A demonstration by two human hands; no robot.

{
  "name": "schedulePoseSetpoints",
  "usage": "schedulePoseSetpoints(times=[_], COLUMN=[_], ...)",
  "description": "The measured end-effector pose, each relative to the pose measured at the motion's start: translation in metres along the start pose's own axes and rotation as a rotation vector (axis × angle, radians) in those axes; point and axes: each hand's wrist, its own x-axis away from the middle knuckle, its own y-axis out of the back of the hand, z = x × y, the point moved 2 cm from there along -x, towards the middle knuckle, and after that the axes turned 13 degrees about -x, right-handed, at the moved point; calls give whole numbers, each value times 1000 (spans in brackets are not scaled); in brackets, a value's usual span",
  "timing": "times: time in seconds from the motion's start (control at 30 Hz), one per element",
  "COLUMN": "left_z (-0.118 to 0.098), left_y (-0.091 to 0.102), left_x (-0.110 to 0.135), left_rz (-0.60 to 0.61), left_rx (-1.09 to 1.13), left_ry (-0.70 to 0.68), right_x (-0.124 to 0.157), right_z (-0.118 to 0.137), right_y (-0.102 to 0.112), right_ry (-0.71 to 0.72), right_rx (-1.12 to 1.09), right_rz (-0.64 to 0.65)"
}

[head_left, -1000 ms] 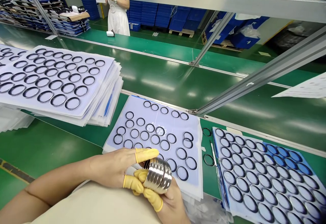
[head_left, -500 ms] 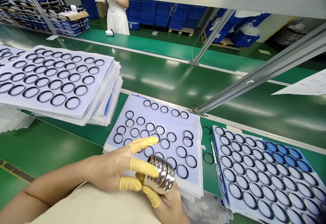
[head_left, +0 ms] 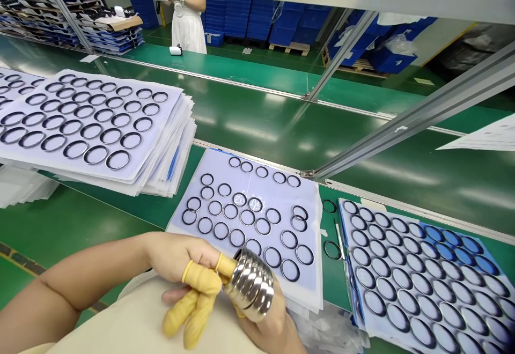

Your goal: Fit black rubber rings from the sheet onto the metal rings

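My right hand (head_left: 274, 319) is closed around a stack of several shiny metal rings (head_left: 251, 284), held tilted close to my body. Its fingers are mostly behind the stack; a bit of yellow finger cot shows below it. My left hand (head_left: 193, 273), with yellow finger cots, is at the stack's left end. One finger reaches to the rings' opening, while others bend and hang down, apart from one another. No ring shows in the left hand. Beyond both hands, dark-edged rings (head_left: 263, 226) lie spread on a white sheet (head_left: 277, 196).
At left stands a tall pile of sheets (head_left: 161, 145) covered with rings. Another ring-covered sheet (head_left: 402, 257) lies at right, beside a white pen (head_left: 338, 238) and loose rings (head_left: 332, 250). A metal frame post (head_left: 386, 123) slants across. A person (head_left: 188, 21) stands beyond the green bench.
My left hand has turned and lowered: its stretched fingers have come off the outside of the stack and now bend downward, one at the opening. The right hand still holds the rings.
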Motion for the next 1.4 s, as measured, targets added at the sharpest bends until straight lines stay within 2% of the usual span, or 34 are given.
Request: schedulePoseSetpoints(times=[0.13,0.4,0.6,0.8,0.93,1.1,1.23,1.4], left_z=[10,14,13,15,11,6,5,5], left_y=[0,-2,-3,0,0,0,0,-1], left_x=[-8,-19,-18,-21,-22,-24,-27,-31], left_rz=[131,288,227,64,85,99,97,92], left_rx=[135,159,166,386,413,404,417,436], left_ry=[25,91,50,-64,-158,-169,-178,-153], right_x=[-3,0,4,12,24,38,49,59], right_z=[-1,-4,-8,-11,-9,-8,-9,-13], right_y=[-4,-5,-6,-10,-7,-3,-2,4], right_ry=[17,9,-67,-302,-312,-301,-264,-277], right_rx=[-19,-17,-37,-190,-129,-56,-53,-176], right_rz=[-34,-57,-82,-42,-72,-138,-231,-475])
